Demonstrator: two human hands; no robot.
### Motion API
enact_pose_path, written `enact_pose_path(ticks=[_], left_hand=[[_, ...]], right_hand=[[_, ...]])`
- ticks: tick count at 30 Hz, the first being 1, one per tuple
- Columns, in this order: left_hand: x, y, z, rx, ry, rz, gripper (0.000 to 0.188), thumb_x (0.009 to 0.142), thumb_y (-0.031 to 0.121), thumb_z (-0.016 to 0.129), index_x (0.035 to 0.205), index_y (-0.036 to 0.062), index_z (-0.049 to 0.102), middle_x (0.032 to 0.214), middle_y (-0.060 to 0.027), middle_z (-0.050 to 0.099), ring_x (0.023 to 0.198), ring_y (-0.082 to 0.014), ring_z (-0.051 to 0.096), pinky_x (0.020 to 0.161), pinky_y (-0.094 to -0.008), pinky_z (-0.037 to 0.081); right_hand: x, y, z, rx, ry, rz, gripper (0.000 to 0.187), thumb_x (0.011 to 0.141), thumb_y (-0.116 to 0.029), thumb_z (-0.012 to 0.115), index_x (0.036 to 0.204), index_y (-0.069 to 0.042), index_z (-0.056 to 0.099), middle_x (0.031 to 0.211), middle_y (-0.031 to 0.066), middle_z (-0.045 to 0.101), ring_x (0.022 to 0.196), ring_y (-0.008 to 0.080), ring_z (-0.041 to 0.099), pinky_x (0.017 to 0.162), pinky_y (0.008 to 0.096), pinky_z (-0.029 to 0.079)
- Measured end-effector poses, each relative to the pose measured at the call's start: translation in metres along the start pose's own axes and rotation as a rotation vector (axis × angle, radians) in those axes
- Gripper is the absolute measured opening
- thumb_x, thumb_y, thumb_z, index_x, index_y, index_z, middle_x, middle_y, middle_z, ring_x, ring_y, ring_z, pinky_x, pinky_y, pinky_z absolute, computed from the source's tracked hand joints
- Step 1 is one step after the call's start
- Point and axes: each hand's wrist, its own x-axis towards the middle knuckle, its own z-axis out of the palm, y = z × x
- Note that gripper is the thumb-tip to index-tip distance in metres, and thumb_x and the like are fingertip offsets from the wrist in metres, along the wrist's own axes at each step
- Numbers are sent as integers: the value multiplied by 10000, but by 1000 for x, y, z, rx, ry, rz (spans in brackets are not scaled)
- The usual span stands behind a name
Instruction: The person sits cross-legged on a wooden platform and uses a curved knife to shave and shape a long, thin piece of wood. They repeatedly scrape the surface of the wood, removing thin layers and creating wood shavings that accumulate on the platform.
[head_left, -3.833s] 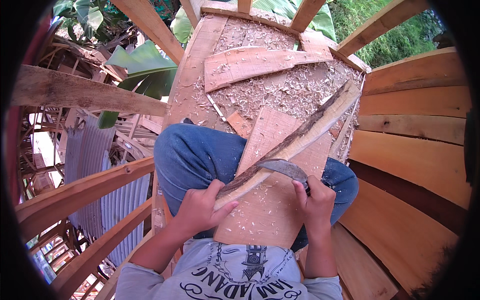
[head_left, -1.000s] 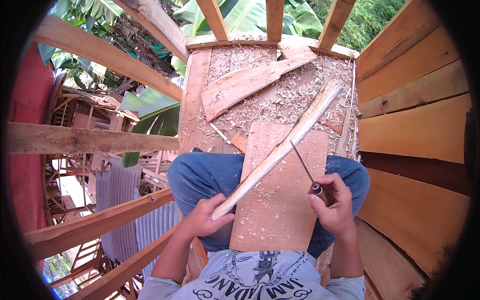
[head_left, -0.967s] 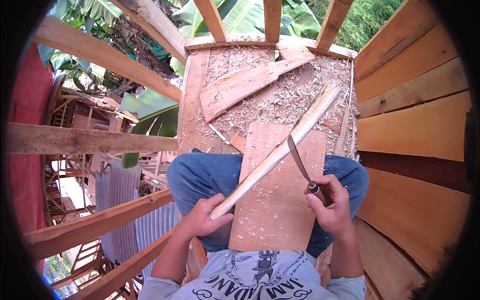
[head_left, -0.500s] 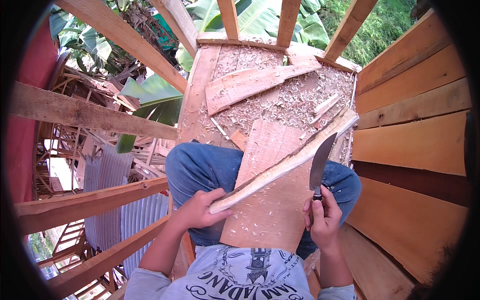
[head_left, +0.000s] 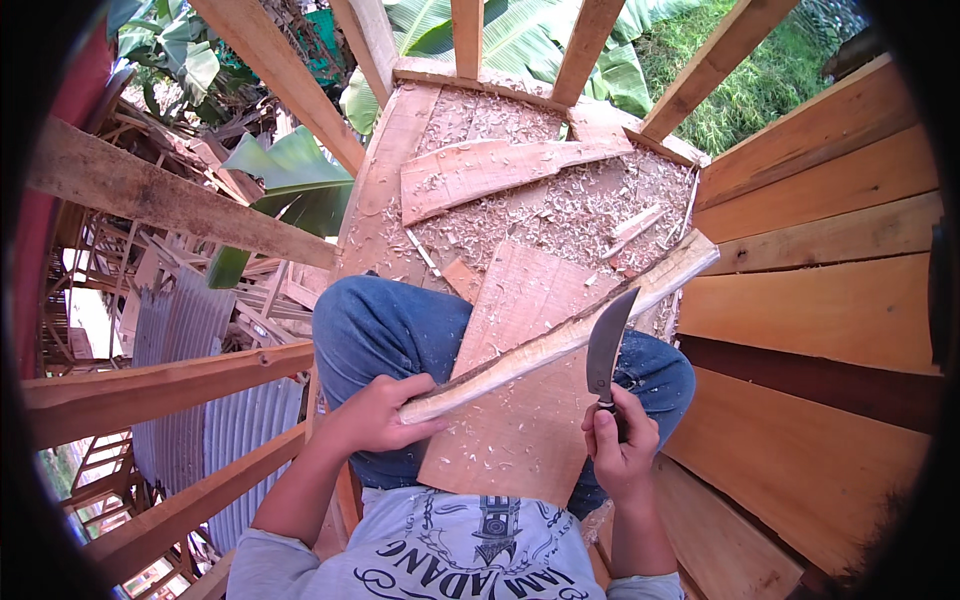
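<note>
My left hand [head_left: 392,413] is closed around the near end of a long wooden stick [head_left: 540,352], pale on its shaved side with dark bark along one edge. The stick slants up to the right across my lap, over a flat board [head_left: 510,440] on my legs. In my right hand [head_left: 622,440] is the dark handle of a knife [head_left: 606,345]. Its broad curved blade points up and lies in front of the stick in this view; whether it touches the wood I cannot tell.
Wood shavings [head_left: 490,210] cover the floor ahead, around a shaped plank [head_left: 500,175] and a small offcut [head_left: 635,225]. Plank walls [head_left: 810,285] rise at the right. Wooden rails [head_left: 180,200] stand at the left, with corrugated metal sheets [head_left: 180,350] beyond them. Banana leaves hang behind the far posts.
The whole view has shifted a little, moving most things leftward. The knife blade now tilts further right and overlaps the stick more. Both hands keep their hold.
</note>
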Motion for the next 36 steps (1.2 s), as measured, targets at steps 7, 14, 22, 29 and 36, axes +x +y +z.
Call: enact_pose_path(ticks=[7, 14, 22, 29, 36], left_hand=[[-2, -1, 1, -15, -9, 2, 265, 770, 189, 736, 871, 8, 570, 640, -122, 541, 560, -247, 562, 542, -318, 416], [-15, 32, 21, -67, -7, -90, 257, 816, 190, 690, 908, 7, 535, 617, -106, 532, 563, -171, 537, 542, -303, 407], [-21, 67, 27, 19, -19, -145, 355, 846, 237, 671, 1029, -31, 530, 728, -223, 609, 686, -336, 656, 610, -364, 474], [-29, 68, 31, 64, 7, -106, 358, 839, 245, 678, 1011, -29, 525, 702, -219, 600, 669, -353, 657, 588, -370, 476], [-28, 77, 27, 73, 65, -88, 341, 836, 237, 684, 981, -24, 521, 681, -212, 590, 649, -344, 657, 567, -357, 471]], right_hand=[[-2, 1, 13, 61, 96, 8, 253, 894, -102, 593, 1109, 32, 582, 737, 52, 629, 596, 71, 556, 555, 206, 438], [-1, -13, 8, -339, 153, -293, 203, 799, -75, 680, 984, -19, 620, 713, 87, 593, 576, 166, 585, 531, 276, 453], [-3, -18, -12, -593, 159, -485, 292, 747, -122, 740, 995, -43, 609, 718, 74, 570, 532, 190, 583, 473, 296, 461], [-6, -14, -20, -592, 213, -471, 283, 731, -170, 754, 971, -76, 635, 679, 49, 560, 519, 193, 572, 460, 310, 450], [-3, -13, -17, -607, 176, -501, 287, 700, -199, 770, 937, -98, 645, 644, 22, 540, 514, 181, 564, 456, 283, 433]])
